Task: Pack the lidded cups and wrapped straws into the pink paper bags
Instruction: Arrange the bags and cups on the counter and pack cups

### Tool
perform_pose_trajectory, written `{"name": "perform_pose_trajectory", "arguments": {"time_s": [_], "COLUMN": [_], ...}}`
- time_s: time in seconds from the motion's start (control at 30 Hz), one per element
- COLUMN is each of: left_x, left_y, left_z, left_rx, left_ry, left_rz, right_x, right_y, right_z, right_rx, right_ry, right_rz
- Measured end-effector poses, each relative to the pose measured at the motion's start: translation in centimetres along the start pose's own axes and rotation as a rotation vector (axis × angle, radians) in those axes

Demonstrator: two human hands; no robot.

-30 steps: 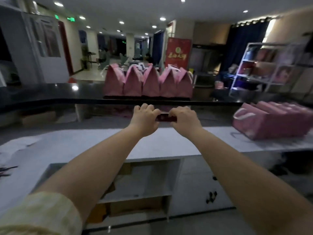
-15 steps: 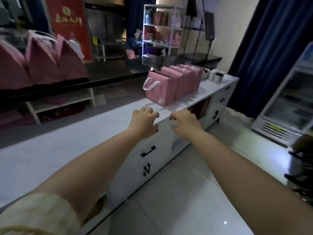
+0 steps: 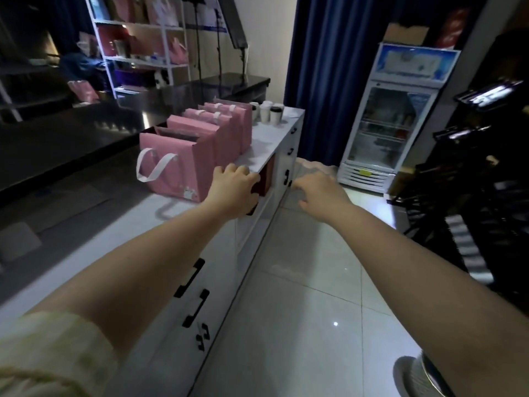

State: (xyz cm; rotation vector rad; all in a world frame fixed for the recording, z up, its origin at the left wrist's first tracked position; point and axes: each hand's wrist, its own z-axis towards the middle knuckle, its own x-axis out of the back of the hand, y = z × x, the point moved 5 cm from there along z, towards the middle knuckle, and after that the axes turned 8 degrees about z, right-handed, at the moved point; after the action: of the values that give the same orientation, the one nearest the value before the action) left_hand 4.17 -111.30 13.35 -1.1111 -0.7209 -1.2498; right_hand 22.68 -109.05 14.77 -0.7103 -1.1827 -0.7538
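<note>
White counter (image 3: 266,150) runs away from us toward a dark blue curtain (image 3: 329,67), with a pale tiled floor (image 3: 300,310) on its right. We see both bare forearms reaching forward. Our left hand (image 3: 233,191) hangs over the counter's front edge, knuckles up and fingers curled under. Something dark shows just beside and below those fingers, and we cannot tell whether the hand grips it or whether it is the reddish-brown open recess (image 3: 267,179) in the cabinet behind. Our right hand (image 3: 320,193) hovers over the floor, apart from the counter, its fingers loosely bent and pointing left, with nothing in them. A pale yellow sleeve (image 3: 51,353) is pushed up on the left arm.

Just beyond the left hand stands a row of pink paper bags (image 3: 217,133) on the counter, upright and touching one another. The nearest bag (image 3: 177,170) has its top open, and a white ribbon handle hangs down its front. Past the far end of the row, near the counter's end, three lidded cups (image 3: 269,111) stand close together, the right one with a dark lid. Black handles (image 3: 190,277) mark the white cabinet fronts below the counter.

Farther out, a glass-door fridge (image 3: 392,118) stands against the curtain on the right. A white shelf rack (image 3: 143,44) with more pink goods rises behind a black counter (image 3: 86,130) on the left.
</note>
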Motion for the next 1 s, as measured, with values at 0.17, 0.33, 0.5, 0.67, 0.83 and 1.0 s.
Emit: {"name": "perform_pose_trajectory", "arguments": {"time_s": [0.17, 0.33, 0.5, 0.67, 0.83, 1.0], "left_x": [-3.1, -6.3, -9.5, -11.6, -13.1, -19.0], "left_y": [1.6, 4.7, 7.5, 10.3, 11.0, 10.2], "left_z": [7.0, 14.6, 24.3, 35.3, 44.7, 51.0], "left_rx": [-0.098, -0.168, -0.204, -0.202, -0.151, -0.108], "left_ry": [-0.016, -0.019, -0.020, -0.028, 0.034, -0.035], "left_rz": [-0.061, -0.070, -0.042, -0.008, -0.037, -0.070], "right_x": [-2.0, -3.7, -5.4, -4.5, -4.0, -8.3], "right_y": [4.8, 10.8, 18.2, 26.0, 32.8, 37.4], "right_z": [3.3, 8.2, 14.5, 22.0, 30.3, 37.3], "right_rx": [-0.107, -0.126, -0.133, -0.081, -0.090, -0.066], "right_ry": [-0.004, 0.023, 0.029, 0.063, 0.116, 0.035], "right_rz": [0.026, -0.008, -0.025, -0.037, 0.009, 0.034]}}
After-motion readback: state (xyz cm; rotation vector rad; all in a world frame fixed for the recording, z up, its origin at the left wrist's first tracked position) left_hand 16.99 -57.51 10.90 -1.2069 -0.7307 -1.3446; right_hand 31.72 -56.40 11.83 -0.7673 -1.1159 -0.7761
